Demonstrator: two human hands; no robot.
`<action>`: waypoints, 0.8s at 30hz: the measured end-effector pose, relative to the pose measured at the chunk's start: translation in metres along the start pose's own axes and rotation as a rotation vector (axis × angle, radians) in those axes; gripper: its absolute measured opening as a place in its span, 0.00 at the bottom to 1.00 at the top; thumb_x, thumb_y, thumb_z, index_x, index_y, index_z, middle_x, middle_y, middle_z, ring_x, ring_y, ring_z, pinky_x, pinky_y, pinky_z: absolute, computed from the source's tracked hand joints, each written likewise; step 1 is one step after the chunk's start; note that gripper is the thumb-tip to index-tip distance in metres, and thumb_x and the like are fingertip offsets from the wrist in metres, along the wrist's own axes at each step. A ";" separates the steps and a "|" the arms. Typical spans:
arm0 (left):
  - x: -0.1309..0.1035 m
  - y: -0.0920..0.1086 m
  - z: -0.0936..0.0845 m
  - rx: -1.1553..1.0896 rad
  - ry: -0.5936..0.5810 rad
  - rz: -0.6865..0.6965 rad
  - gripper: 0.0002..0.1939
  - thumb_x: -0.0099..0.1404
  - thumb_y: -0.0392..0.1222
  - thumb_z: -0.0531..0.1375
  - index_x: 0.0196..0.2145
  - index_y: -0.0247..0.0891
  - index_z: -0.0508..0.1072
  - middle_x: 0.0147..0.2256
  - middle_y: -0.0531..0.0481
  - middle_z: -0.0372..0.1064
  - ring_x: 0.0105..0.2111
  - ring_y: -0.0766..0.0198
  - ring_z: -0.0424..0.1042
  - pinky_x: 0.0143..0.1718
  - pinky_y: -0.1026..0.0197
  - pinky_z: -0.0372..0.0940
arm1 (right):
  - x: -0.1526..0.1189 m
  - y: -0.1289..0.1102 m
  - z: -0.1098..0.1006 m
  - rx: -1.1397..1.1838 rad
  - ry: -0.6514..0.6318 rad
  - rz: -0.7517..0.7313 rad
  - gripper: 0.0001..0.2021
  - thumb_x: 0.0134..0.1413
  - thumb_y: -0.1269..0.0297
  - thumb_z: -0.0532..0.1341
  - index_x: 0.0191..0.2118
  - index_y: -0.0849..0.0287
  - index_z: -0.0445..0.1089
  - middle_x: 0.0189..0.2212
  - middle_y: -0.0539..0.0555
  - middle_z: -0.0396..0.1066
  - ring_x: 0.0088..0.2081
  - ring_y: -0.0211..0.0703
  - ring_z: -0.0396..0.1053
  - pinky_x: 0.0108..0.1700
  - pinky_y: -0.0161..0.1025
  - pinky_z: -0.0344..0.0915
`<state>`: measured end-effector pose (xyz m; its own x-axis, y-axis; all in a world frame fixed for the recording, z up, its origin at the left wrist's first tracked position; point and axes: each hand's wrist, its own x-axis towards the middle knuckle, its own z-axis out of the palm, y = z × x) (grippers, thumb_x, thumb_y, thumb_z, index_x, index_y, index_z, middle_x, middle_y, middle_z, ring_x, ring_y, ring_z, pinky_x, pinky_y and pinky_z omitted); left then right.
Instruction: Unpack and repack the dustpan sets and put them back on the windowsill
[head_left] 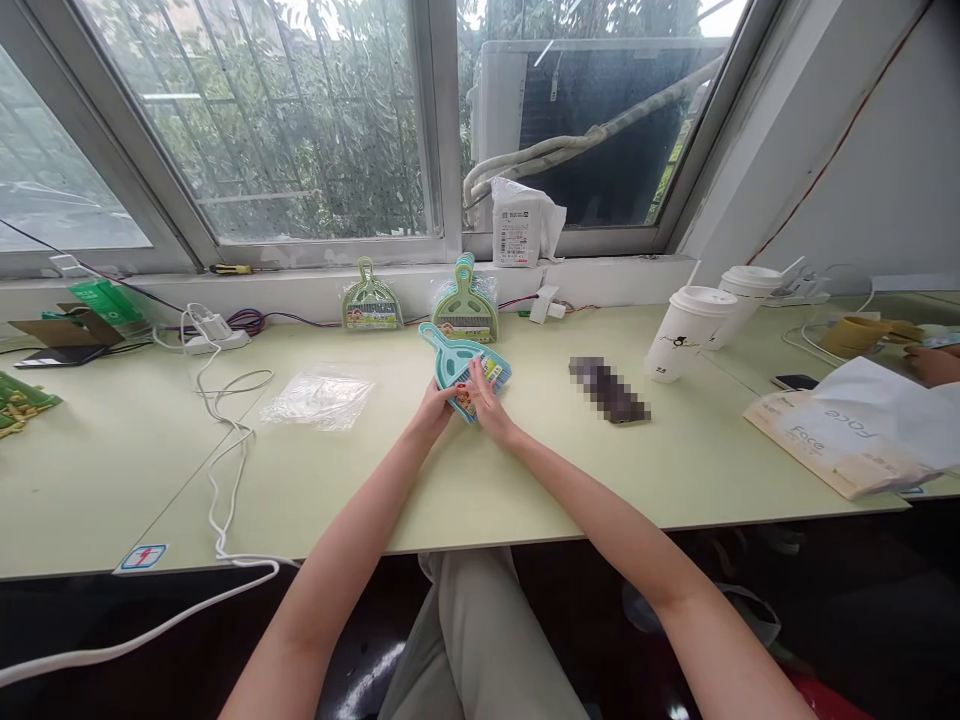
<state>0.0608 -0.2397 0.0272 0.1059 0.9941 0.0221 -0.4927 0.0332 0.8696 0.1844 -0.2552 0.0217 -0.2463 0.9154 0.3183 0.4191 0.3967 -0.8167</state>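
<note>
A light blue dustpan and brush set (448,352), with a colourful printed label on its front, is held tilted over the table. My left hand (433,410) grips its lower left edge, thumb in front and the other fingers mostly hidden behind. My right hand (489,408) lies against the label, its fingers stretched out and pointing up. Behind, a green dustpan set (372,292) in clear wrapping leans on the wall below the window. Beside it stands a stack of wrapped dustpan sets (466,300), a green one in front. Flat clear plastic bags (319,399) lie left of my hands.
White cables (225,450) run across the left side and over the front edge. A pixelated dark object (609,390) lies to the right, near two lidded paper cups (682,335) and a tissue pack (840,430). Another person's hand (932,364) shows at far right.
</note>
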 end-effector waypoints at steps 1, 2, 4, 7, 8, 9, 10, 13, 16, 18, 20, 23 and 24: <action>0.000 0.001 0.000 -0.005 0.002 -0.005 0.26 0.43 0.27 0.64 0.43 0.35 0.70 0.39 0.46 0.75 0.41 0.56 0.74 0.43 0.58 0.68 | 0.000 0.000 -0.003 -0.014 0.078 0.031 0.32 0.68 0.57 0.39 0.71 0.52 0.23 0.71 0.51 0.32 0.71 0.42 0.31 0.68 0.57 0.23; 0.001 0.001 0.000 -0.010 0.007 -0.009 0.25 0.42 0.26 0.63 0.42 0.35 0.70 0.38 0.46 0.75 0.39 0.57 0.74 0.43 0.57 0.68 | 0.000 0.000 -0.006 -0.027 0.170 0.079 0.32 0.67 0.58 0.41 0.71 0.52 0.24 0.71 0.51 0.31 0.71 0.43 0.28 0.68 0.59 0.24; 0.001 0.003 0.000 -0.021 0.024 -0.003 0.25 0.41 0.26 0.62 0.40 0.35 0.69 0.37 0.47 0.75 0.37 0.58 0.74 0.42 0.57 0.69 | 0.001 0.004 -0.014 0.010 0.351 0.223 0.36 0.64 0.59 0.47 0.71 0.54 0.27 0.71 0.53 0.28 0.71 0.46 0.25 0.68 0.60 0.30; 0.001 0.006 -0.001 -0.026 0.024 0.025 0.24 0.41 0.28 0.63 0.39 0.36 0.69 0.36 0.49 0.75 0.37 0.60 0.74 0.41 0.58 0.69 | 0.003 0.012 -0.024 0.384 0.379 0.421 0.40 0.59 0.57 0.58 0.70 0.56 0.36 0.70 0.60 0.41 0.70 0.49 0.42 0.67 0.55 0.50; 0.001 0.007 -0.002 -0.022 0.009 0.032 0.24 0.41 0.28 0.63 0.40 0.36 0.69 0.36 0.49 0.75 0.37 0.60 0.74 0.41 0.58 0.69 | 0.004 0.014 -0.026 0.555 0.317 0.452 0.38 0.57 0.58 0.61 0.68 0.56 0.43 0.67 0.62 0.51 0.67 0.50 0.52 0.64 0.53 0.57; 0.000 0.009 -0.003 -0.015 -0.010 0.035 0.24 0.41 0.28 0.63 0.40 0.36 0.69 0.36 0.50 0.75 0.37 0.60 0.74 0.41 0.59 0.69 | 0.004 0.015 -0.027 0.710 0.247 0.464 0.33 0.55 0.60 0.63 0.64 0.56 0.51 0.62 0.62 0.61 0.62 0.50 0.62 0.61 0.52 0.62; 0.000 0.011 -0.004 -0.007 -0.028 0.033 0.24 0.41 0.29 0.64 0.40 0.36 0.70 0.36 0.50 0.75 0.38 0.60 0.74 0.41 0.58 0.68 | 0.005 0.016 -0.027 0.830 0.189 0.463 0.27 0.54 0.63 0.64 0.59 0.57 0.58 0.56 0.60 0.69 0.56 0.49 0.69 0.58 0.51 0.66; 0.001 0.017 -0.009 0.028 -0.057 0.017 0.24 0.42 0.29 0.64 0.41 0.35 0.70 0.37 0.48 0.75 0.39 0.57 0.74 0.44 0.56 0.68 | 0.006 0.015 -0.025 0.990 0.136 0.435 0.15 0.52 0.71 0.66 0.44 0.56 0.65 0.42 0.54 0.77 0.44 0.45 0.77 0.53 0.47 0.72; 0.001 0.022 -0.015 0.073 -0.070 0.005 0.23 0.43 0.30 0.65 0.41 0.35 0.71 0.38 0.47 0.75 0.41 0.56 0.74 0.46 0.55 0.67 | 0.005 0.013 -0.023 1.024 0.117 0.412 0.13 0.50 0.74 0.66 0.41 0.56 0.65 0.38 0.51 0.78 0.41 0.43 0.78 0.51 0.45 0.74; 0.002 0.024 -0.018 0.120 -0.084 -0.008 0.23 0.44 0.32 0.65 0.41 0.35 0.71 0.39 0.46 0.75 0.42 0.55 0.73 0.47 0.54 0.67 | 0.005 0.012 -0.023 1.027 0.107 0.404 0.13 0.51 0.76 0.64 0.40 0.56 0.65 0.37 0.51 0.78 0.40 0.43 0.78 0.50 0.45 0.74; 0.002 0.026 -0.020 0.192 -0.103 -0.020 0.23 0.45 0.34 0.66 0.41 0.34 0.71 0.41 0.44 0.74 0.43 0.54 0.73 0.47 0.54 0.66 | 0.004 0.012 -0.024 1.027 0.119 0.403 0.12 0.51 0.77 0.63 0.40 0.57 0.65 0.36 0.51 0.78 0.39 0.43 0.78 0.50 0.45 0.75; 0.004 0.030 -0.024 0.355 -0.149 -0.016 0.21 0.53 0.45 0.64 0.45 0.35 0.72 0.45 0.41 0.73 0.47 0.52 0.71 0.49 0.53 0.64 | 0.005 0.012 -0.027 1.025 0.151 0.385 0.12 0.50 0.77 0.63 0.39 0.57 0.65 0.37 0.51 0.77 0.39 0.42 0.78 0.50 0.45 0.75; 0.004 0.032 -0.025 0.441 -0.140 0.000 0.21 0.58 0.49 0.61 0.47 0.35 0.72 0.46 0.41 0.72 0.49 0.51 0.70 0.50 0.52 0.64 | 0.005 0.012 -0.028 1.020 0.163 0.376 0.12 0.50 0.77 0.64 0.39 0.57 0.65 0.37 0.51 0.77 0.38 0.42 0.78 0.50 0.45 0.75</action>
<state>0.0236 -0.2320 0.0427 0.2360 0.9698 0.0623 -0.0811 -0.0442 0.9957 0.2127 -0.2441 0.0266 -0.1045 0.9939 -0.0354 -0.4944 -0.0828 -0.8653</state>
